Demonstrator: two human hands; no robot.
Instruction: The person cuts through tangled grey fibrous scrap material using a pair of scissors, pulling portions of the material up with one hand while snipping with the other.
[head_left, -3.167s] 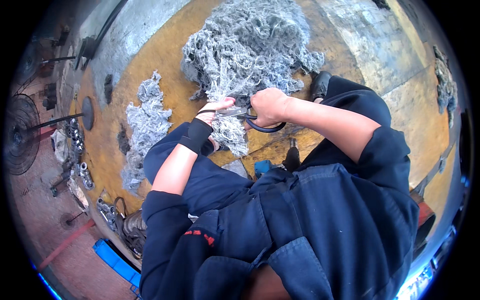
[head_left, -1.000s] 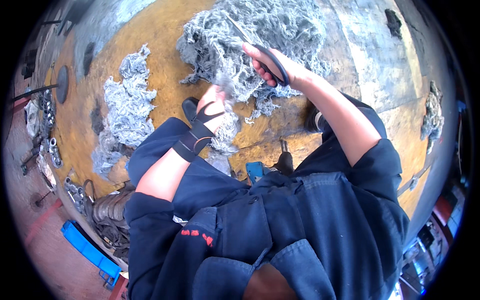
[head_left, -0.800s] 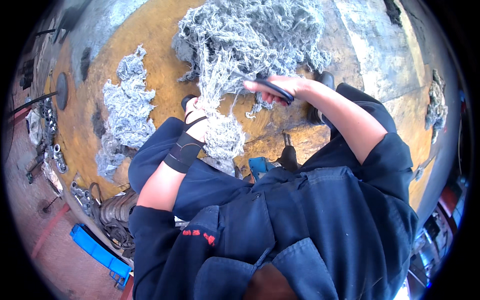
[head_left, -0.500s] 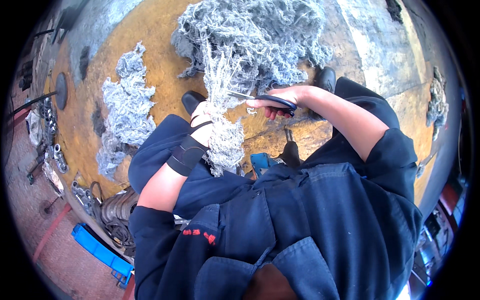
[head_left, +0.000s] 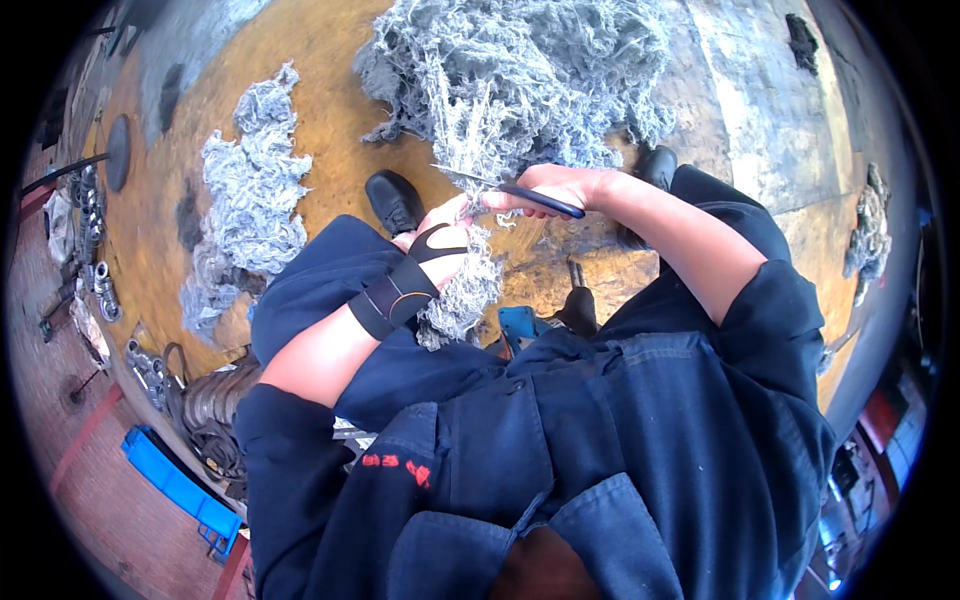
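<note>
My left hand (head_left: 445, 226), with a black wrist support (head_left: 392, 298) round the wrist, is closed round a bunch of pale grey yarn waste (head_left: 466, 300). The bunch's lower end hangs by my knee, and strands run from the fist up to a large heap of the same yarn (head_left: 520, 75). My right hand (head_left: 552, 186) grips dark-handled scissors (head_left: 545, 198). Their metal blade lies across the strands just beyond my left fist, and its tip shows on the left side. Whether the blades are apart is hard to see. The fingertips of both hands are close together.
A smaller pile of grey yarn (head_left: 258, 185) lies on the worn yellow-brown floor to the left. My black shoes (head_left: 395, 200) flank the work. Metal parts (head_left: 105, 290) and a blue object (head_left: 180, 483) are at the left edge. A darker yarn clump (head_left: 870, 235) lies far right.
My left hand has shifted right, closer to my right hand. The scissors have turned more edge-on, and their blade now reaches across the strands. My view has shifted slightly.
</note>
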